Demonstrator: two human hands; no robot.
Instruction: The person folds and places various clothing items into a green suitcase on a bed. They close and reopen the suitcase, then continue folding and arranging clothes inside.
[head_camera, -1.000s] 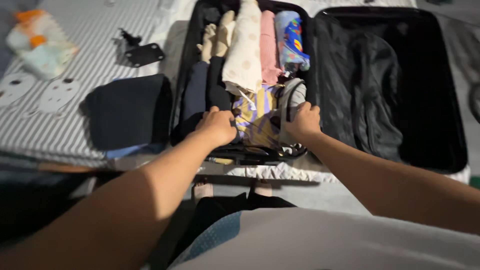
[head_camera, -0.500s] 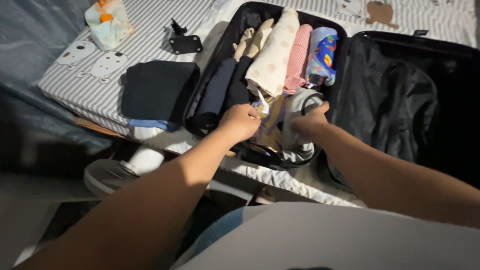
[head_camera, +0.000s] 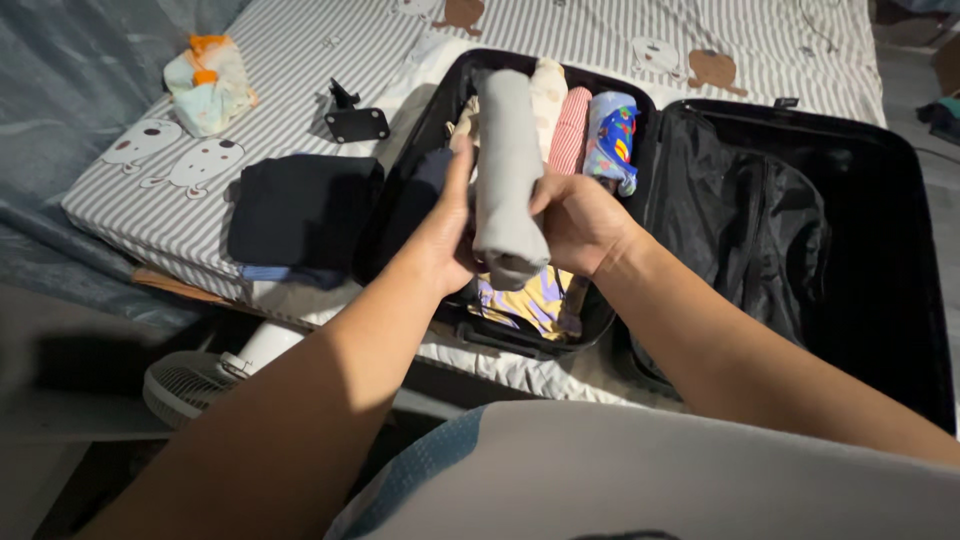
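Currently the left hand (head_camera: 447, 232) and right hand (head_camera: 577, 222) clasp a rolled grey garment (head_camera: 507, 178) between them, fingers curled and pressed against its sides, above the open black suitcase (head_camera: 905, 330) lying on the striped bed (head_camera: 270, 70). Behind the roll, toward twelve o'clock, sit a pink striped roll (head_camera: 571, 130) and a bright blue patterned roll (head_camera: 612, 138). At six o'clock beneath the hands lies a yellow-purple cloth (head_camera: 530, 300). At nine o'clock rests a folded dark garment (head_camera: 300, 205).
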